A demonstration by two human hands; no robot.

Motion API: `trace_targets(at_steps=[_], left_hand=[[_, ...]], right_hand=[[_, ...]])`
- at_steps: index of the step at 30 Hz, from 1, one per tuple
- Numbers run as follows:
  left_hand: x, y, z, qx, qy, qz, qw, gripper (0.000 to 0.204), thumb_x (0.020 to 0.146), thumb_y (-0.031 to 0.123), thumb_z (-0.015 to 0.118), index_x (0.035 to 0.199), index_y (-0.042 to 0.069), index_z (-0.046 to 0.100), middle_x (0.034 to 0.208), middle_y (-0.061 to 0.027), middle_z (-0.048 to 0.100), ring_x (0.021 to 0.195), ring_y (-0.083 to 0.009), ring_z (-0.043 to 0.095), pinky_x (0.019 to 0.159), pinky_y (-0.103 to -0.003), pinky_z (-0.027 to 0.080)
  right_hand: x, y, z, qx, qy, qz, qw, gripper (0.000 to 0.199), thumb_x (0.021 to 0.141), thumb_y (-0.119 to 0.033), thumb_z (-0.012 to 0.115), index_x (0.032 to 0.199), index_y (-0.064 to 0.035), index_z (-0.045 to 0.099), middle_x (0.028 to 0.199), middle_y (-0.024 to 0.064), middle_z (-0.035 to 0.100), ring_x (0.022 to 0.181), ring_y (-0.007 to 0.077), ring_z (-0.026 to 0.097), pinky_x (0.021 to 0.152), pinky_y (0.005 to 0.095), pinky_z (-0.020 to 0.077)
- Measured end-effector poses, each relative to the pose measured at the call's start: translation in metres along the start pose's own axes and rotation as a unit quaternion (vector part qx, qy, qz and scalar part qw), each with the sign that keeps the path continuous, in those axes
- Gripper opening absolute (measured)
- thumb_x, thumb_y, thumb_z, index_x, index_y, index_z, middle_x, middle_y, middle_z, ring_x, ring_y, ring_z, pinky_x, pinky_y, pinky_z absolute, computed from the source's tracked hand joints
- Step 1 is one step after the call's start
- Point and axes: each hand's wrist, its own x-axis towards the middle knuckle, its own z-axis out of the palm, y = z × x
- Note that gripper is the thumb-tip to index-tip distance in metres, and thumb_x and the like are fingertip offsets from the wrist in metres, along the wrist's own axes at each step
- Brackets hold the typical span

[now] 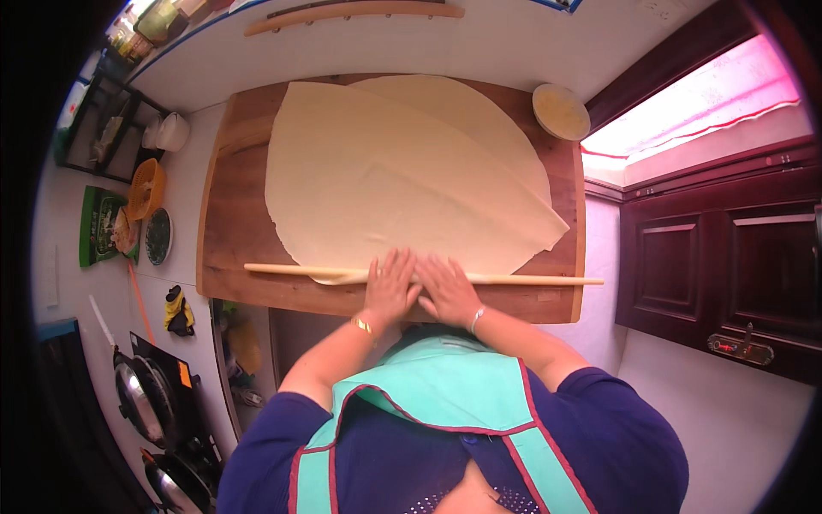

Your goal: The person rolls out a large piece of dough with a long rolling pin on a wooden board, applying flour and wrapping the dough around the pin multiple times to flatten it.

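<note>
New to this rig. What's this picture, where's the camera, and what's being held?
No machine here: just a person's bare hands. The one picture comes from the left of two head-worn fisheye cameras looking down, so straight edges bend toward the rim. On a wooden board lies a large dough sheet, apparently partly folded over. A round bowl sits by the far right corner. The left hand and right hand lie flat over a long, thin rolling pin along the dough's near edge, fingers extended.
</note>
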Motion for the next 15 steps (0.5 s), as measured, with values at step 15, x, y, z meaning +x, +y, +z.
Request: trace_targets(at_steps=[15], left_hand=[[0.075,-0.029,-0.015,0.009,-0.005,-0.077,0.997,0.060,0.095,0.043,0.047,0.148,0.017,0.036,0.158,-0.0108,0.027,0.146,-0.0315,0.022,0.111,-0.065,0.019]], right_hand=[[0.070,0.044,-0.007,-0.072,0.053,-0.012,0.996,0.070,0.090,-0.051,0.051,0.146,-0.0105,0.039,0.150,0.0107,0.041,0.141,0.0280,0.035,0.114,0.0547,0.0220]])
